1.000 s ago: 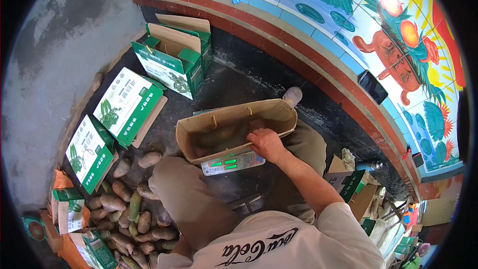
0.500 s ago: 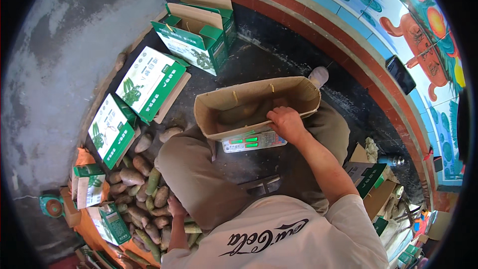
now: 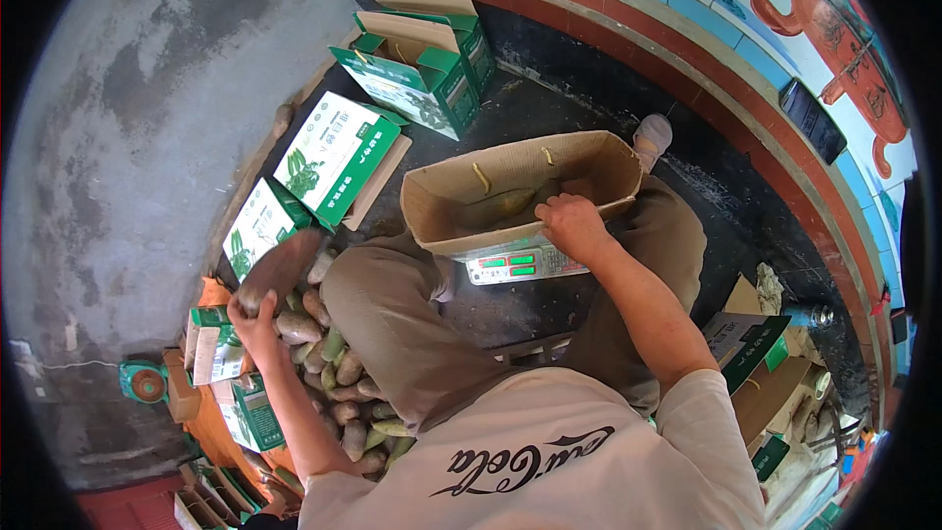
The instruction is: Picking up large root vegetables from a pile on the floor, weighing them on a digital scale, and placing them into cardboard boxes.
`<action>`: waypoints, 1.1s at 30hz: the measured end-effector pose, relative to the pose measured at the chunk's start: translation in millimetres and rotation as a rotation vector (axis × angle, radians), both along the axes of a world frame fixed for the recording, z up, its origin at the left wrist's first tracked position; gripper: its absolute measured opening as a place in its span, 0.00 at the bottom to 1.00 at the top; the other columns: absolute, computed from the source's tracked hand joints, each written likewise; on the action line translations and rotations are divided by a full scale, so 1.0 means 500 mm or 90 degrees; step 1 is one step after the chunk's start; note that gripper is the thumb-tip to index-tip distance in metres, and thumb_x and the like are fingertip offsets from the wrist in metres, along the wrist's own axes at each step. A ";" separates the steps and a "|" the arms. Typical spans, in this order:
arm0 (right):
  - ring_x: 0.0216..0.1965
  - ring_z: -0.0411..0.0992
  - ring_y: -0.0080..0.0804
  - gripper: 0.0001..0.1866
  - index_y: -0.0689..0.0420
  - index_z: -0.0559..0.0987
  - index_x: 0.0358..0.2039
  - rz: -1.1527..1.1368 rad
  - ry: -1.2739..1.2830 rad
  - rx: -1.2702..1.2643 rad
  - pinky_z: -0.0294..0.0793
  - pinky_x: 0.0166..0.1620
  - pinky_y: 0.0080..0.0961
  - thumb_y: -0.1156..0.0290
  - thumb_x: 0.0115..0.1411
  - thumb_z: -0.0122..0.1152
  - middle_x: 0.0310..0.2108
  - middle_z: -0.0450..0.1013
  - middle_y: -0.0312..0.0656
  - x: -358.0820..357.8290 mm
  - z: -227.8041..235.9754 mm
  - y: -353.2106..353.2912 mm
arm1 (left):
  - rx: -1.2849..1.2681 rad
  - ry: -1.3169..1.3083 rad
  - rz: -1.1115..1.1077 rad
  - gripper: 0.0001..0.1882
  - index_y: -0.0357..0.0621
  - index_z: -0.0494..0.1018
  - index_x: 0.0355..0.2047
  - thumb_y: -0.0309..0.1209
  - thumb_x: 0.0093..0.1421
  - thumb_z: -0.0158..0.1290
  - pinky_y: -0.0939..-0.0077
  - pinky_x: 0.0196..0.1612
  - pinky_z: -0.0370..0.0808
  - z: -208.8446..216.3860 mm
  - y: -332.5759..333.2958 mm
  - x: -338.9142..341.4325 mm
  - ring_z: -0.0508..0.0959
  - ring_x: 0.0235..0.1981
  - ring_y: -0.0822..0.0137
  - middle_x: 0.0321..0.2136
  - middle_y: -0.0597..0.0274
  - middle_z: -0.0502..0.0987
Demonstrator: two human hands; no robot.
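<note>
My left hand point(image 3: 253, 326) is closed round the lower end of a long brownish root vegetable point(image 3: 280, 273), smeared by motion, lifted over the left side of a heap of root vegetables point(image 3: 345, 368). The heap mixes brown and greenish ones. With its fingers over the near rim, my right hand point(image 3: 577, 226) grips an open cardboard box point(image 3: 442, 186) between my knees. Inside that box lies a greenish root vegetable point(image 3: 502, 206); the rest of its contents is partly hidden. Under the box's near side shows a digital scale point(image 3: 520, 264) with lit green displays.
Green and white cartons stand beyond the heap: an open one point(image 3: 417, 88), another on its side point(image 3: 334, 152) and smaller ones. At the right are an opened carton point(image 3: 756, 363) and a metal flask point(image 3: 811, 315). A phone point(image 3: 812, 121) rests on the tiled ledge.
My left hand has come up from the heap and outward to the left, now with a root vegetable in it. My right hand stays on the box rim. The view has shifted.
</note>
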State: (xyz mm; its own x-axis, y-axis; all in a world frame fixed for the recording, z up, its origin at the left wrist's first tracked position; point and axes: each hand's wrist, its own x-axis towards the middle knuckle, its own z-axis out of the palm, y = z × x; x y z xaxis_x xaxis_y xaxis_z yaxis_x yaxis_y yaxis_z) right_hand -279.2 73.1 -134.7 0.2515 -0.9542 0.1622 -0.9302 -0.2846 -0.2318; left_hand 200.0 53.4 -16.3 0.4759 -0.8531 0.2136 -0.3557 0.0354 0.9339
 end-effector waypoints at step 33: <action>0.32 0.72 0.39 0.11 0.54 0.74 0.26 0.023 -0.041 0.024 0.72 0.36 0.36 0.69 0.42 0.65 0.26 0.71 0.41 -0.002 0.020 -0.011 | 0.041 -0.025 -0.038 0.10 0.38 0.71 0.40 0.20 0.57 0.49 0.76 0.45 0.71 -0.268 0.060 -0.011 0.75 0.39 0.70 0.36 0.63 0.76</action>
